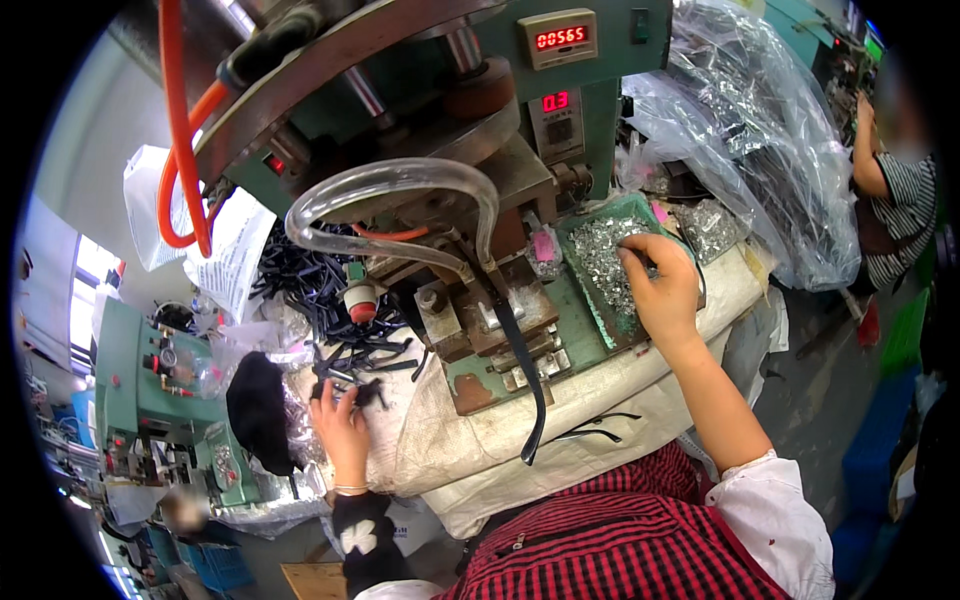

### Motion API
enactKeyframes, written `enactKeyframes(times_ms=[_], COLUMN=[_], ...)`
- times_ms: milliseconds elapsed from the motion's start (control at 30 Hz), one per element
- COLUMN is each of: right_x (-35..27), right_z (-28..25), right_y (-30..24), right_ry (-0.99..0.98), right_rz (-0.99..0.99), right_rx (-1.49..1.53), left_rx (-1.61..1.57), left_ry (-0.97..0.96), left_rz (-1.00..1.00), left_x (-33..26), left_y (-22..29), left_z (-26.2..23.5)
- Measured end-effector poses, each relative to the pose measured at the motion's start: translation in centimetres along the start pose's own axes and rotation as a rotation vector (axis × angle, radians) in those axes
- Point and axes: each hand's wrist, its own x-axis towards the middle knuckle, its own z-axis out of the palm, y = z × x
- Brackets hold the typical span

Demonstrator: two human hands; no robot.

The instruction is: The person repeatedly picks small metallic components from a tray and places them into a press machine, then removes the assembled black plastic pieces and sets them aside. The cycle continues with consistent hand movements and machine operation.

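Observation:
My left hand [343, 432] is at the left of the bench, its fingers apart at the edge of a heap of black eyeglass temples [345, 300]. A small dark piece [370, 394] lies against its fingertips. My right hand [668, 290] is over the green tray [592, 290] of small silvery metal parts [605, 255], thumb and forefinger pinched together. What lies between those tips is too small to make out. Between my hands, one black temple [522, 365] sits in the press fixture [525, 305], its curved end pointing toward me.
The green press [600, 100] with red displays towers ahead. A clear hose [390, 172] loops above the fixture. A red button [361, 305] stands left of it. Loose temples [595, 432] lie on the cloth near my lap. Plastic bags [740, 130] are at the right, beyond them another person [900, 210].

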Motion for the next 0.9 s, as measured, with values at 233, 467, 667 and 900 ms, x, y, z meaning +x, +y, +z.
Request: enactKeyframes(times_ms=[233,467,667,900], right_x=[-1.2,-1.7,0.8,-1.3], right_z=[-2.0,-2.4,2.3,4.4], right_y=[1.2,-2.5,-8.9,-10.4], right_ry=[0.038,-0.087,-0.19,-0.235], right_rz=[0.015,0.239,-0.035,0.375], right_rx=[-0.136,0.322,0.444,0.861], left_rx=[-0.193,-1.261,-1.308,-1.433], left_ry=[0.312,0.173,-0.093,0.095], left_rz=[0.106,-0.232,-0.307,-0.382], left_x=[2.7,5.6,5.6,4.7], left_y=[1.9,6.5,10.5,12.9], left_z=[1.7,-4.5,-1.1,-4.5])
